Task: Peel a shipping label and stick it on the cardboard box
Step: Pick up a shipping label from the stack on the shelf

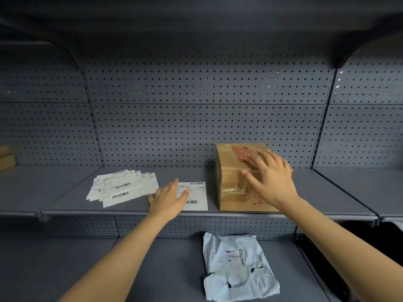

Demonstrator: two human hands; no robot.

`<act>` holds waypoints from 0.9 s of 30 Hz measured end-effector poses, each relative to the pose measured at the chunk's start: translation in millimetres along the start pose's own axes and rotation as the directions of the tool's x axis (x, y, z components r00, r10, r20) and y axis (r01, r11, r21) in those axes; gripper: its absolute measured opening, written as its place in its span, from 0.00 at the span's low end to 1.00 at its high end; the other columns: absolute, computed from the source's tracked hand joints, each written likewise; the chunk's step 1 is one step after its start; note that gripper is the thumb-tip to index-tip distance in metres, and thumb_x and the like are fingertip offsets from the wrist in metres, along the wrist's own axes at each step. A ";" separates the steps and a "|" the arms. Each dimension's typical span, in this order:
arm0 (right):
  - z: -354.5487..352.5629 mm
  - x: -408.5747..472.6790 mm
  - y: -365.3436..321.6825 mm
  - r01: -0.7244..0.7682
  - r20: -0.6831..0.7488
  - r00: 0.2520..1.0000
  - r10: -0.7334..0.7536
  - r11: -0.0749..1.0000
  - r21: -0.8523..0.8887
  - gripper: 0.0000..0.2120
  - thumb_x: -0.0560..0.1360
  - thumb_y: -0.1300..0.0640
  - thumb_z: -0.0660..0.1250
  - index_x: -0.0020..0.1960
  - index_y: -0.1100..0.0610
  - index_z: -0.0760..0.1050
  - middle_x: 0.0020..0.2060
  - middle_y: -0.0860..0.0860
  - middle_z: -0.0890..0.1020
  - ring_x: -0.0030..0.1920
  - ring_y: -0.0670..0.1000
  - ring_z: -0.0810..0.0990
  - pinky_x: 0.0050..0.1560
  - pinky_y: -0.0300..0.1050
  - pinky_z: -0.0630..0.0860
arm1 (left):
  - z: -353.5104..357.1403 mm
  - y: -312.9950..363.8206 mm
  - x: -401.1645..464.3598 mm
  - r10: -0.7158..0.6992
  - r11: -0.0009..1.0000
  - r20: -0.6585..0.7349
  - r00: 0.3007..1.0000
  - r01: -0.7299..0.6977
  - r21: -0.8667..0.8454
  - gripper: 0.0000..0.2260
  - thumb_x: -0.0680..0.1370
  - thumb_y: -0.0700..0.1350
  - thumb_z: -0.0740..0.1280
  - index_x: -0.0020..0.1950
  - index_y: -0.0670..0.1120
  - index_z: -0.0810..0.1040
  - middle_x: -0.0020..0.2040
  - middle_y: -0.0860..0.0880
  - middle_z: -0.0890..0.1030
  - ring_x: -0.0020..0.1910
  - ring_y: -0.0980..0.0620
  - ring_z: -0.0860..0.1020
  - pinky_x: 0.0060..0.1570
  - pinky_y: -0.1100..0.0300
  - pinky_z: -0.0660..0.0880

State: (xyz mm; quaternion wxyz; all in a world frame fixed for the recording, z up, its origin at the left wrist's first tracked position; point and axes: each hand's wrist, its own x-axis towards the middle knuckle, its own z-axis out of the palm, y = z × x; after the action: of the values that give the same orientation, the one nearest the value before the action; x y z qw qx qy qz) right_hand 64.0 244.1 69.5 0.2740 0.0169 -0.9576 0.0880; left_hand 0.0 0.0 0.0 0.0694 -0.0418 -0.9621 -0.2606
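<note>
A brown cardboard box (231, 171) with red print and clear tape stands on the grey shelf (65, 199), right of centre. My right hand (269, 175) lies flat on its top, fingers spread. Left of the box lies a single white shipping label (199, 192) with barcodes. My left hand (169, 198) rests open on that label's left part, fingers apart, holding nothing. Further left, a fanned pile of several more labels (122, 188) lies on the same shelf.
A crumpled white plastic mailer bag (237, 267) lies on the lower shelf below the box. Perforated grey back panels rise behind the shelf. Brown cardboard pieces (6, 159) sit at the far left edge. An upper shelf overhangs the scene.
</note>
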 end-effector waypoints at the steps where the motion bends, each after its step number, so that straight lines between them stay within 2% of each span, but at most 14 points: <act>1: 1.4 -0.2 1.4 -0.003 -0.021 1.000 0.003 1.000 0.001 0.36 0.68 0.34 0.44 0.67 0.52 0.67 0.69 0.56 0.70 0.72 0.57 0.61 0.70 0.57 0.55 | 1.2 -0.5 -1.7 0.011 0.999 0.031 0.999 -0.012 0.035 0.28 0.76 0.62 0.49 0.74 0.52 0.53 0.75 0.48 0.59 0.74 0.45 0.56 0.71 0.39 0.50; 5: 9.3 -0.4 6.9 0.036 -0.079 0.996 -0.041 0.997 -0.071 0.35 0.70 0.33 0.45 0.64 0.53 0.71 0.65 0.57 0.74 0.69 0.59 0.66 0.68 0.59 0.58 | 10.7 -3.4 -9.8 0.099 0.968 0.151 0.984 -0.130 0.216 0.29 0.75 0.64 0.47 0.72 0.52 0.57 0.76 0.50 0.57 0.75 0.46 0.53 0.71 0.37 0.44; 8: 11.7 -1.8 8.9 0.057 -0.077 0.995 -0.064 0.994 -0.088 0.40 0.70 0.30 0.38 0.62 0.54 0.73 0.62 0.57 0.77 0.66 0.61 0.70 0.66 0.61 0.61 | 8.9 -4.1 -16.6 0.108 0.961 0.174 0.979 -0.147 0.235 0.30 0.74 0.66 0.47 0.73 0.53 0.57 0.76 0.50 0.55 0.75 0.47 0.51 0.71 0.38 0.43; 13: 12.2 -2.3 7.1 0.064 -0.075 0.995 -0.070 0.995 -0.079 0.40 0.71 0.31 0.37 0.61 0.56 0.74 0.59 0.57 0.79 0.64 0.61 0.72 0.64 0.62 0.64 | 2.3 -3.9 -27.7 0.115 0.936 0.250 0.961 -0.189 0.296 0.38 0.69 0.70 0.55 0.73 0.52 0.54 0.76 0.50 0.54 0.75 0.48 0.50 0.72 0.40 0.45; 16: 10.8 -2.6 7.0 0.061 -0.062 0.996 -0.066 0.996 -0.069 0.40 0.71 0.31 0.37 0.61 0.56 0.74 0.59 0.57 0.79 0.63 0.61 0.73 0.64 0.62 0.64 | -1.8 -3.9 -30.1 0.122 0.909 0.277 0.953 -0.219 0.354 0.37 0.70 0.66 0.59 0.74 0.51 0.53 0.76 0.48 0.56 0.74 0.47 0.53 0.72 0.42 0.49; 18: 11.0 -3.4 7.4 0.064 -0.057 0.996 -0.068 0.996 -0.063 0.41 0.71 0.31 0.37 0.61 0.55 0.74 0.59 0.56 0.79 0.63 0.61 0.73 0.64 0.61 0.64 | -5.0 -4.0 -31.8 0.153 0.901 0.254 0.955 -0.240 0.360 0.31 0.74 0.61 0.59 0.72 0.50 0.57 0.73 0.47 0.61 0.72 0.46 0.60 0.70 0.45 0.56; 22: 8.5 -3.9 8.2 0.071 -0.059 0.996 -0.074 0.997 -0.042 0.39 0.70 0.30 0.40 0.62 0.55 0.73 0.61 0.56 0.78 0.64 0.60 0.71 0.65 0.60 0.62 | -9.7 -3.7 -36.8 0.238 0.901 0.165 0.957 -0.281 0.330 0.18 0.78 0.50 0.56 0.68 0.50 0.67 0.66 0.48 0.72 0.63 0.47 0.70 0.57 0.55 0.68; 27: 4.8 -2.5 3.1 0.081 -0.085 0.993 -0.084 0.996 -0.037 0.33 0.71 0.35 0.45 0.62 0.54 0.72 0.62 0.56 0.76 0.66 0.59 0.70 0.67 0.59 0.60 | -12.5 -1.0 -38.2 0.277 0.921 -0.061 0.959 -0.247 0.301 0.17 0.78 0.40 0.55 0.66 0.48 0.70 0.58 0.46 0.79 0.49 0.45 0.77 0.43 0.55 0.72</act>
State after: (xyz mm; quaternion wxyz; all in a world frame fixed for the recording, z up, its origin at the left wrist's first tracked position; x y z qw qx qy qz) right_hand 63.4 246.2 63.7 0.3190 0.0482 -0.9445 0.0613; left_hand 39.0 -8.9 4.3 0.1584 -0.1461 -0.9706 -0.1070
